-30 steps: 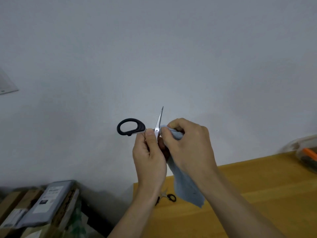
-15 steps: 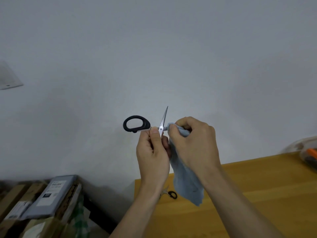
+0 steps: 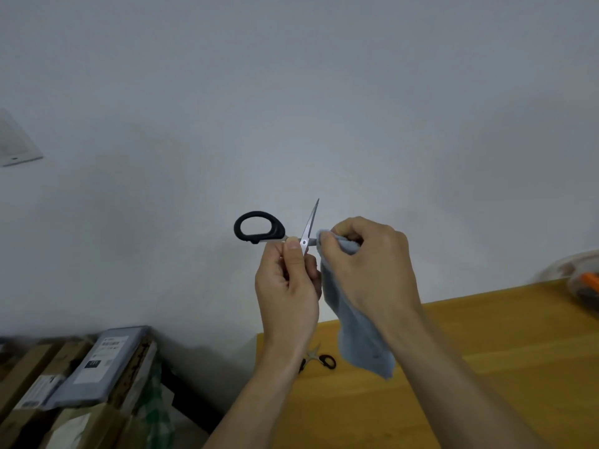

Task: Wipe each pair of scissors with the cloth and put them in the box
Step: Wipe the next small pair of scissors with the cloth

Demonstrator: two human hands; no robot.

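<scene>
The left hand is raised in front of a pale wall, its thumb and fingers pinching a pair of black-handled scissors near the pivot screw. The scissors are spread open: one black handle loop sticks out to the left of the thumb, one bare steel blade points up and slightly right, and the other blade runs to the right into the cloth. The right hand is curled around a light blue cloth, its thumb and fingers pinching the fabric around that second blade just right of the pivot, so the blade's tip is hidden. The rest of the cloth hangs down below the two hands, its lower corner dangling above the wooden table. On the table near its left edge, partly hidden behind the left wrist, lies a small pair of scissors with black handles, apart from the hands. At the far right edge of the view, on the back of the table, stands a clear plastic box with something orange and something dark inside; it is blurred and cut off by the frame. To the lower left, below the table's level, sit stacked cardboard boxes with a grey mailing bag bearing labels lying on top.
</scene>
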